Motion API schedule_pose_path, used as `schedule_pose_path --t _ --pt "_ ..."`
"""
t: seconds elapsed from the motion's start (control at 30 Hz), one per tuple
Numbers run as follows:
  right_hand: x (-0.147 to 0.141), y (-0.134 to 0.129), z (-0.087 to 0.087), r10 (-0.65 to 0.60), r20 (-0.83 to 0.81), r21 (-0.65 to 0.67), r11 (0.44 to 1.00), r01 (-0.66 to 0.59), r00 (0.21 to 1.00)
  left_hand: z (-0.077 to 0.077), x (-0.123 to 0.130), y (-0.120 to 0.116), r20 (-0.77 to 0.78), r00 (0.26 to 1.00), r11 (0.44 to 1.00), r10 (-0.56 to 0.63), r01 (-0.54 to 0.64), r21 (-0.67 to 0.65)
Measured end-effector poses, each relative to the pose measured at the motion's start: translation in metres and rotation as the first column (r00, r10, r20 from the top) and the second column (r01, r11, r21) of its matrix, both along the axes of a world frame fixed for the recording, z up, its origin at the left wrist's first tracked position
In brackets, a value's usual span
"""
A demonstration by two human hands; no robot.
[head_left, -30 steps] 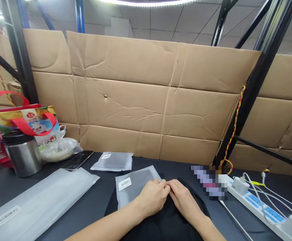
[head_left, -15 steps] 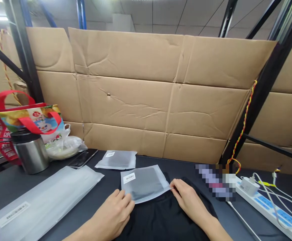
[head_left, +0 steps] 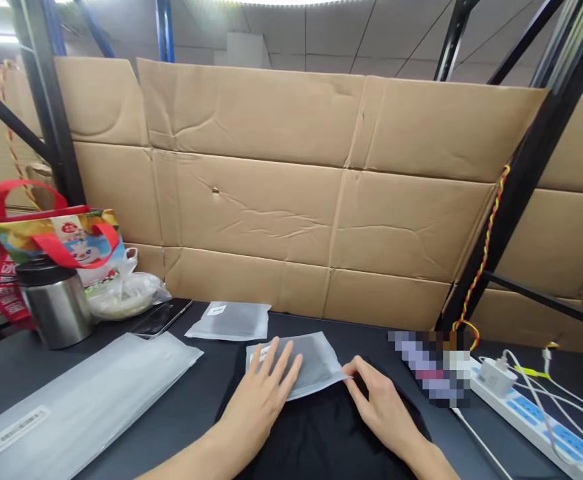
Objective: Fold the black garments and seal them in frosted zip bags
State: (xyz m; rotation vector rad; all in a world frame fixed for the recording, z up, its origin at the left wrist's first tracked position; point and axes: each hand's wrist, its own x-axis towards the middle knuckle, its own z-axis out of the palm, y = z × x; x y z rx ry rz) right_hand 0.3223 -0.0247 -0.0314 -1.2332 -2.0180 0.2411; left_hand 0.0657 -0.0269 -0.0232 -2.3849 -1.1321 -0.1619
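A frosted plastic bag [head_left: 316, 360] with a barcode label lies on black cloth [head_left: 316, 440] in front of me. My left hand [head_left: 266, 393] rests flat over the bag's left part, fingers spread, covering much of the label. Thumb and forefinger of my right hand [head_left: 379, 403] pinch the bag's right corner. Something dark shows faintly through the plastic. Behind it sits a second, similar frosted bag [head_left: 231, 322]. To the left lies a long frosted bag [head_left: 86, 407] with a barcode label.
At the left stand a steel flask [head_left: 56, 310], a red-handled carrier bag [head_left: 71, 243] and a clear plastic bag [head_left: 126, 293]; a phone [head_left: 164, 317] lies nearby. A power strip [head_left: 536, 417] with white cables is at the right. Cardboard [head_left: 251, 200] walls the back.
My left hand has moved up from the bag's lower left corner onto its surface, and its fingers have spread. My right hand still pinches the right corner.
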Motion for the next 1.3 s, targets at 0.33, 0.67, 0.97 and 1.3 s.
schedule_pose_path --t 0.33,0.67,0.97,1.3 --pt "0.013 0.0 -0.015 -0.014 0.16 -0.161 0.986 0.041 0.987 0.053 -0.074 0.085 0.203 0.978 0.998 -0.042 0.05 -0.032" --pt "0.01 0.0 -0.009 0.065 0.183 -0.161 0.986 -0.035 0.981 0.011 -0.147 0.113 0.224 0.971 0.97 0.087 -0.031 -0.242" --pt "0.012 -0.004 -0.009 0.074 0.18 -0.121 0.991 -0.053 0.981 0.015 -0.117 0.086 0.345 0.938 0.987 0.034 0.022 -0.159" --pt "-0.015 0.05 -0.001 -0.105 0.1 0.052 0.994 0.101 0.989 0.007 -0.089 0.075 0.362 0.932 0.973 0.014 0.07 -0.218"
